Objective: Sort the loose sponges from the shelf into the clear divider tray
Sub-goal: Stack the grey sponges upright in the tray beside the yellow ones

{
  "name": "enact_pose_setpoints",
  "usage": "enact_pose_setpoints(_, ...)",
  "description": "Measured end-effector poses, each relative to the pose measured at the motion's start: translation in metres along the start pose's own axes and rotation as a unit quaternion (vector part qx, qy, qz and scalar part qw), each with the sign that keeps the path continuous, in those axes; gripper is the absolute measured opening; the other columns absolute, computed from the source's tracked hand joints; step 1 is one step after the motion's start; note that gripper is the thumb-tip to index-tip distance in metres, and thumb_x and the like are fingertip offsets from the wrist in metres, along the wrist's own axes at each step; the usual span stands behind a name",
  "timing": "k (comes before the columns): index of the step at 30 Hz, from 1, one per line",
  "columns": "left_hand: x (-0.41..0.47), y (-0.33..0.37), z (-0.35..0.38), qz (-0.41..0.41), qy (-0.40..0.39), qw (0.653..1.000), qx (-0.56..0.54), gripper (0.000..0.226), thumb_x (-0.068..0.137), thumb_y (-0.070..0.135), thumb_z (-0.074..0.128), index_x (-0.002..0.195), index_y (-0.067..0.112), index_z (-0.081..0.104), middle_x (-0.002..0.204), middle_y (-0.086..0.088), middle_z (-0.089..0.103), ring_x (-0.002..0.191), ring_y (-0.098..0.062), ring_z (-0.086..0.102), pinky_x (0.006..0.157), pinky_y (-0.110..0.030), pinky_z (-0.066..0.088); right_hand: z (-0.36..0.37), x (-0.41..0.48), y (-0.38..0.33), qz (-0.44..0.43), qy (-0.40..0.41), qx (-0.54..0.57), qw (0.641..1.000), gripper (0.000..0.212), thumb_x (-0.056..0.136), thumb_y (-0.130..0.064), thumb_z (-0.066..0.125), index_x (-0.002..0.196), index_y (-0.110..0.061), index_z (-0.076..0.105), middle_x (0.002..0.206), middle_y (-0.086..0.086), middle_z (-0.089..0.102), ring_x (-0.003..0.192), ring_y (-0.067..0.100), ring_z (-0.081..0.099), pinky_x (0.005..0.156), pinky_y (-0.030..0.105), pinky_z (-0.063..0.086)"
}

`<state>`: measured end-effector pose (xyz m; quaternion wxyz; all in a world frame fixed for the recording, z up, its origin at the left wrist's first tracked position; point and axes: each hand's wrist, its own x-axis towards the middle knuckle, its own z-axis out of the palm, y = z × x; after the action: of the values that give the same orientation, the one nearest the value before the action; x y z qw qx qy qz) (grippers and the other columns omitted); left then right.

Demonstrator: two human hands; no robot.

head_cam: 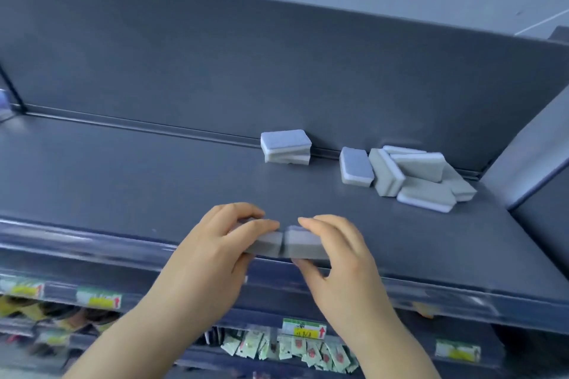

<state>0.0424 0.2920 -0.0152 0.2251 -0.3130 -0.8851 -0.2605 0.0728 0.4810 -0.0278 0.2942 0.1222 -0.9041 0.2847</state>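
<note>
The fingers [261, 224] of our left hand [212, 251] curl over the top of a small grey rectangular foam sponge [265, 242] with the thumb tucked under its front edge. Our right hand [341, 258] pinches a second grey foam sponge [303, 244] the same way, so both hands are grasping and neither is released. The two sponges meet end to end, touching at a narrow seam, and they sit at the very front of the dark grey metal shelf [154, 181], partly over its edge. As we judge it, the step in hand is squaring this pair into one block to carry to the clear divider tray, which we cannot plainly make out here. To do it well we should press the two ends together evenly, keep the top faces level so neither sponge tilts, and squeeze lightly, since foam likely gives under a hard pinch and springs crooked when let go. Our thumbs below should carry the weight where the sponges overhang. Farther back, against the rear panel, a short stack of blue-topped white sponges [286, 148] lies flat. To its right a single blue-faced sponge [355, 167] sits just beside a tumbled heap of pale grey-and-white sponges [421, 177], so plenty of the sorting is left. Below the shelf front we see yellow-and-green price labels [99, 298] and a row of small pale green packets [283, 348].
</note>
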Motion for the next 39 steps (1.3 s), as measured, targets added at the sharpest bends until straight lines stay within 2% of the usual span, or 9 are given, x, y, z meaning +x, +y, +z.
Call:
enact_pose_setpoints(6, -0.067, 0.033, -0.017, -0.061, -0.011, 0.997, 0.039, 0.057, 0.06, 0.017, 0.085, 0.112, 0.017, 0.064, 0.103, 0.008, 0.059, 0.094, -0.007, 0.049, 0.081, -0.019, 0.037, -0.002, -0.051, -0.026, -0.002, -0.039, 0.049, 0.998, 0.05, 0.068, -0.011, 0.078, 0.112, -0.023, 0.057, 0.109, -0.012, 0.052, 0.105, 0.003, 0.049, 0.094, 0.007, 0.031)
enact_pose_setpoints(14, -0.122, 0.007, -0.075, -0.096, 0.054, 0.991, 0.069, 0.044, 0.07, 0.032, 0.069, 0.111, 0.027, 0.055, 0.103, 0.015, 0.054, 0.089, -0.003, 0.05, 0.067, -0.018, 0.049, 0.025, -0.049, -0.092, -0.032, -0.102, 0.082, 0.991, 0.04, 0.073, -0.028, 0.069, 0.11, -0.034, 0.054, 0.104, -0.02, 0.051, 0.101, -0.003, 0.047, 0.091, 0.007, 0.033)
enact_pose_setpoints(17, -0.142, -0.028, -0.097, -0.112, 0.069, 0.989, 0.067, 0.047, 0.066, 0.023, 0.082, 0.108, 0.022, 0.061, 0.102, 0.01, 0.059, 0.091, -0.005, 0.049, 0.07, -0.02, 0.049, 0.055, -0.037, -0.129, -0.049, -0.129, 0.077, 0.987, 0.042, 0.075, -0.027, 0.069, 0.113, -0.034, 0.054, 0.106, -0.022, 0.049, 0.104, -0.005, 0.044, 0.093, 0.005, 0.03)
enact_pose_setpoints(21, -0.168, -0.092, -0.135, -0.111, 0.072, 0.989, 0.067, 0.04, 0.068, 0.028, 0.069, 0.106, 0.019, 0.064, 0.1, 0.008, 0.061, 0.093, -0.007, 0.049, 0.082, -0.022, 0.04, 0.109, -0.017, -0.186, -0.068, -0.172, 0.052, 0.981, 0.047, 0.078, -0.021, 0.072, 0.121, -0.03, 0.055, 0.112, -0.021, 0.047, 0.109, -0.009, 0.038, 0.095, 0.002, 0.024)
enact_pose_setpoints(24, -0.192, -0.146, -0.174, -0.128, 0.078, 0.986, 0.066, 0.036, 0.072, 0.027, 0.077, 0.105, 0.018, 0.065, 0.099, 0.009, 0.061, 0.092, -0.005, 0.048, 0.085, -0.018, 0.036, 0.152, 0.002, -0.232, -0.076, -0.174, 0.055, 0.98, 0.048, 0.077, -0.02, 0.071, 0.121, -0.029, 0.055, 0.112, -0.021, 0.048, 0.109, -0.006, 0.04, 0.095, 0.004, 0.026)
enact_pose_setpoints(27, -0.215, -0.198, -0.214, -0.148, 0.093, 0.983, 0.056, 0.038, 0.072, 0.033, 0.066, 0.108, 0.021, 0.063, 0.101, 0.013, 0.056, 0.092, -0.002, 0.048, 0.087, -0.014, 0.032, 0.194, 0.02, -0.275, -0.08, -0.151, 0.062, 0.983, 0.046, 0.075, -0.022, 0.069, 0.119, -0.028, 0.056, 0.109, -0.021, 0.048, 0.107, -0.004, 0.042, 0.093, 0.005, 0.028)
enact_pose_setpoints(32, -0.222, -0.266, -0.259, -0.158, 0.093, 0.981, 0.056, 0.036, 0.082, 0.04, 0.065, 0.111, 0.019, 0.063, 0.104, 0.011, 0.057, 0.094, -0.003, 0.049, 0.083, -0.013, 0.037, 0.257, 0.055, -0.335, -0.113, -0.132, 0.06, 0.983, 0.046, 0.072, -0.017, 0.067, 0.117, -0.022, 0.057, 0.109, -0.012, 0.053, 0.104, 0.003, 0.044, 0.093, 0.011, 0.032)
enact_pose_setpoints(35, -0.207, -0.303, -0.28, -0.14, 0.074, 0.984, 0.083, 0.04, 0.074, 0.034, 0.064, 0.111, 0.017, 0.063, 0.103, 0.007, 0.059, 0.093, -0.007, 0.05, 0.078, -0.018, 0.044, 0.284, 0.089, -0.356, -0.14, -0.129, 0.047, 0.981, 0.047, 0.07, -0.011, 0.069, 0.116, -0.017, 0.059, 0.106, -0.006, 0.057, 0.101, 0.008, 0.045, 0.091, 0.017, 0.034)
enact_pose_setpoints(39, -0.172, -0.353, -0.31, -0.115, 0.078, 0.986, 0.091, 0.042, 0.079, 0.04, 0.056, 0.114, 0.018, 0.062, 0.106, 0.006, 0.059, 0.094, -0.009, 0.05, 0.081, -0.019, 0.041, 0.311, 0.145, -0.373, -0.134, -0.122, 0.067, 0.981, 0.047, 0.072, -0.011, 0.071, 0.117, -0.017, 0.059, 0.108, -0.007, 0.057, 0.101, 0.008, 0.045, 0.09, 0.012, 0.033)
